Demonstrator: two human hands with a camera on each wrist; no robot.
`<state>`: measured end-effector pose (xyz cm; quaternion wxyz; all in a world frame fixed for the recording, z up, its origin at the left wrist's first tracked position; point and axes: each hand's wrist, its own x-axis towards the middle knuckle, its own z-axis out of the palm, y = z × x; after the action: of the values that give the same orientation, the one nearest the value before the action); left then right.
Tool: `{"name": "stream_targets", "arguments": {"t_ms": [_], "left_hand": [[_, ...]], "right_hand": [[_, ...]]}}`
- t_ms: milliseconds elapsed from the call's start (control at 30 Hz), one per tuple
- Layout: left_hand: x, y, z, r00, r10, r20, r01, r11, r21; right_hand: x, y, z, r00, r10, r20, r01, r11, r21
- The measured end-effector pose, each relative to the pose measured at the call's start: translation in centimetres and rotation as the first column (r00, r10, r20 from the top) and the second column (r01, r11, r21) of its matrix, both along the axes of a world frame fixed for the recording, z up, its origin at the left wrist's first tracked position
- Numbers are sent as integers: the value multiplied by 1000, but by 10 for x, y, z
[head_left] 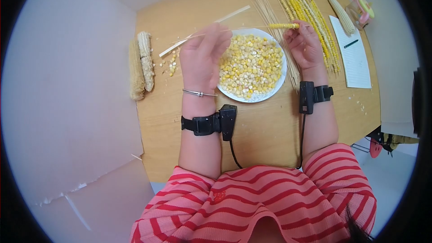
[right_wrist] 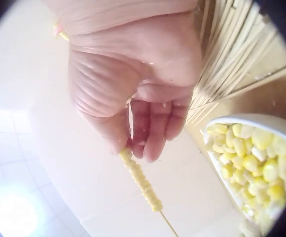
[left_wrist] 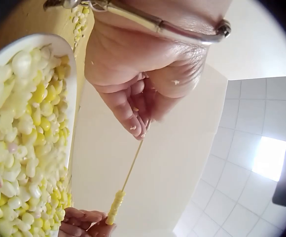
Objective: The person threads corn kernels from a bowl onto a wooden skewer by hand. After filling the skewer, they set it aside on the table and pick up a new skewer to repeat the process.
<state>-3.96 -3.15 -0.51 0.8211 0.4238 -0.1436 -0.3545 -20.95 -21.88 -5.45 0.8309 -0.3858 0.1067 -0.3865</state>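
A thin wooden skewer point(head_left: 252, 28) runs between the two hands above the plate, with a short row of yellow corn kernels point(head_left: 282, 26) threaded near its right end. My left hand point(head_left: 204, 54) pinches the bare stretch of stick between thumb and fingers, as the left wrist view shows. At the kernel end, my right hand point(head_left: 308, 47) pinches the tip of the row with thumb and forefinger, its other fingers curled loosely. Below the skewer stands a white plate point(head_left: 285, 69), heaped with loose yellow and pale kernels point(head_left: 249, 69).
Bare skewers point(head_left: 265, 11) lie right of the plate, beside several filled corn skewers point(head_left: 310, 13). Farther right are a notebook point(head_left: 357, 69), a pen point(head_left: 351, 43), a pale corn cob point(head_left: 341, 15) and a pink-lidded container point(head_left: 360, 11). Stripped cobs point(head_left: 145, 58) and scattered kernels point(head_left: 172, 65) lie left.
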Motion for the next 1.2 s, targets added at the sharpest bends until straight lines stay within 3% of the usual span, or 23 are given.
{"name": "stream_targets", "arguments": {"t_ms": [167, 233, 267, 333, 367, 433, 467, 533, 700, 867, 967, 1033, 1067, 1133, 1200], "left_hand": [[2, 5, 4, 995, 2, 97, -9, 997, 73], [12, 15, 6, 950, -57, 307, -40, 952, 303], [18, 20, 5, 948, -53, 312, -45, 954, 297], [27, 27, 1, 803, -272, 530, -105, 811, 575], [28, 28, 1, 803, -267, 532, -108, 814, 570], [28, 31, 0, 630, -492, 601, -113, 707, 698], [26, 31, 0, 630, -491, 602, -113, 709, 697], [21, 28, 0, 484, -587, 650, -193, 652, 733], [17, 21, -1, 388, -641, 662, -318, 580, 750], [19, 22, -1, 399, -650, 647, -315, 566, 762], [22, 19, -8, 445, -594, 671, -292, 612, 735], [23, 18, -11, 669, -365, 648, -179, 767, 617], [23, 17, -8, 668, -367, 647, -178, 765, 618], [21, 18, 2, 821, -290, 492, -56, 817, 574], [19, 18, 5, 850, -240, 469, -55, 845, 533]], "right_hand": [[-1, -2, 0, 1000, -1, 26, 0, 1000, 28], [0, -10, -7, 993, -88, 77, 77, 987, 144], [0, -11, -7, 993, -85, 83, 73, 988, 138], [-1, -13, -7, 987, -99, 126, 71, 974, 215], [0, -13, -7, 987, -96, 128, 68, 976, 209], [-1, -12, -9, 985, -92, 144, 61, 976, 209], [-1, -12, -10, 985, -93, 145, 61, 976, 207], [0, -12, -11, 987, -58, 152, 25, 977, 211], [3, 0, -6, 994, -73, 80, 48, 960, 277], [-10, 6, -13, 995, -15, 99, -11, 965, 262], [-13, 6, -12, 989, -3, 148, -35, 967, 254], [-14, 3, -15, 987, -5, 158, -41, 957, 287], [-15, 3, -15, 987, -7, 159, -40, 956, 289], [-16, 4, -14, 993, -25, 112, -10, 953, 303], [-16, 2, -14, 991, -19, 135, -24, 952, 306]]}}
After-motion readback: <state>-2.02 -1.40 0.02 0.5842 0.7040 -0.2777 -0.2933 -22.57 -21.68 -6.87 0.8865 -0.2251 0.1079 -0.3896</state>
